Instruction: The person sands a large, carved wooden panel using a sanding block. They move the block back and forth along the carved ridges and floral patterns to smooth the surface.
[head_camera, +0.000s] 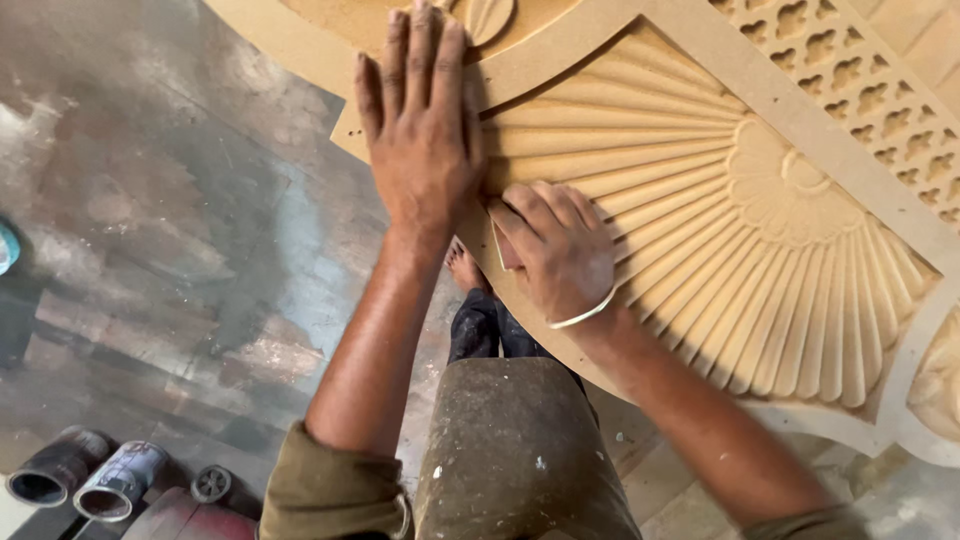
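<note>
Fanning toward the left edge, the tan carved panel (760, 210) is pressed by the flat left hand (420, 130); right hand (560, 250) fingers are curled on a small sanding piece (500, 245).

I see a stained grey concrete floor (180, 230) carrying everything. At seven o'clock two open tins (90, 478) lie on their sides on it, a small dark wheel (211, 484) just beside them at their three o'clock. A bare foot (466, 268) stands on it near centre.
</note>
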